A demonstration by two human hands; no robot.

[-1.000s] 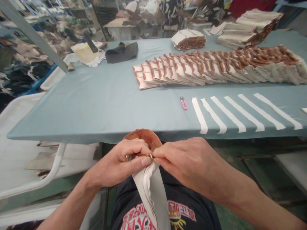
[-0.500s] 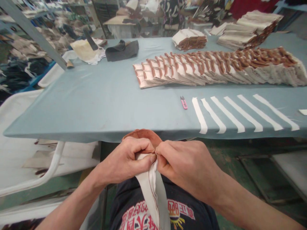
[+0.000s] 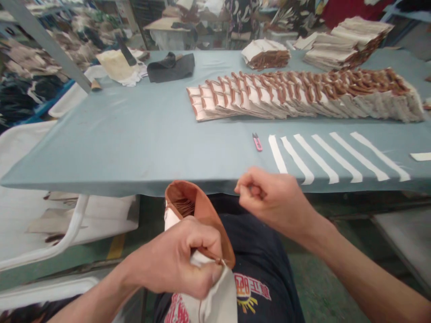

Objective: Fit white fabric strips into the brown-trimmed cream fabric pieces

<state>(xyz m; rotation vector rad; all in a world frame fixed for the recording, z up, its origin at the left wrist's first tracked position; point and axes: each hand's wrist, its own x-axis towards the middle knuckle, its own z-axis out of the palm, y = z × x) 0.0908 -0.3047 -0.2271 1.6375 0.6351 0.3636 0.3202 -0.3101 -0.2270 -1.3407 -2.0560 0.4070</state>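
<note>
My left hand (image 3: 188, 258) is closed on a sewn fabric piece with an off-white outside and a brown inner face. Its brown loop (image 3: 215, 215) stands open toward the table edge, and its off-white part (image 3: 220, 298) hangs below my thumb. A seam runs to the pinch point between thumb and forefinger. My right hand (image 3: 269, 195) is apart from the piece, up and to the right near the table's front edge. Its fingers are curled into a pinch; whether a thread is in them cannot be made out.
On the blue-covered table (image 3: 111, 139) lie pink thread snips (image 3: 257, 142) and several white strips (image 3: 323, 157). Behind them runs a long row of overlapped white-and-brown pieces (image 3: 296, 96), with stacks (image 3: 350, 42) further back. Dark cloth (image 3: 171, 68) lies back left; a white cart (image 3: 77, 220) stands left.
My right hand has let go of the sewn piece and moved up and right. My left hand has lowered with the piece, so more of its brown inside shows.
</note>
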